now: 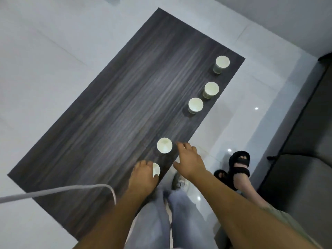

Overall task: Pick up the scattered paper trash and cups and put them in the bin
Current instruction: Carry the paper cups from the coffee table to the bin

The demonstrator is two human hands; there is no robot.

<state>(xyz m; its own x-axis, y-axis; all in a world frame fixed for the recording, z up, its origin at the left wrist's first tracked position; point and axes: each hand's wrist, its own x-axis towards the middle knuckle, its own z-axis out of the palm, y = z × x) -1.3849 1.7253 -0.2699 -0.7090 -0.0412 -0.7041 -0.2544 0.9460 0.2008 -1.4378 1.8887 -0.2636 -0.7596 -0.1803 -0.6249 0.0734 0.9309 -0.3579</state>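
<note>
Several white paper cups stand upright along the right edge of a dark wood table (pixel 107 114). My left hand (pixel 143 175) grips the nearest cup (pixel 156 169), which it mostly hides. Just beyond stands another cup (pixel 164 145); my right hand (pixel 190 159) hovers beside it with fingers spread, holding nothing. Further along are three more cups: one (pixel 195 105), one (pixel 211 89) and the farthest (pixel 222 62). No bin or paper trash shows.
A white cable (pixel 59 190) crosses the table's near corner. Another person's feet in black sandals (pixel 239 162) rest on the glossy white floor to the right. A dark sofa (pixel 305 141) fills the right side. My legs in light jeans stand at the table's edge.
</note>
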